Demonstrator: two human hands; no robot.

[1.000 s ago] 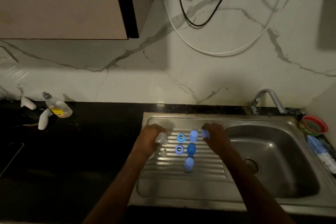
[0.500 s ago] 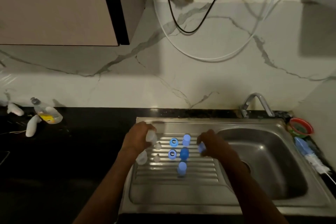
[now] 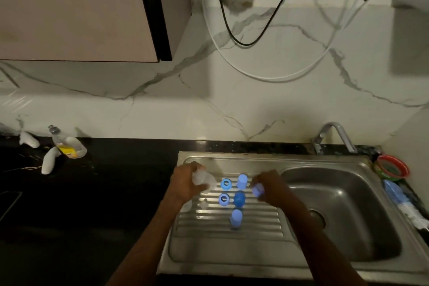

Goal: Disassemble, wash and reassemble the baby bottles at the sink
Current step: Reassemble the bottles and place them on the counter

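Over the ribbed drainboard (image 3: 232, 234) the left hand (image 3: 185, 184) curls round a clear bottle body (image 3: 203, 179) while the right hand (image 3: 270, 189) pinches what looks like a blue cap (image 3: 258, 190), loose blue rings (image 3: 225, 184) lying between them toward three o'clock of the bottle, so reassembly seems barely begun.

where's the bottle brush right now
In the head view, the bottle brush lies on the counter edge right of the sink basin, just in front of the red-rimmed strainer.
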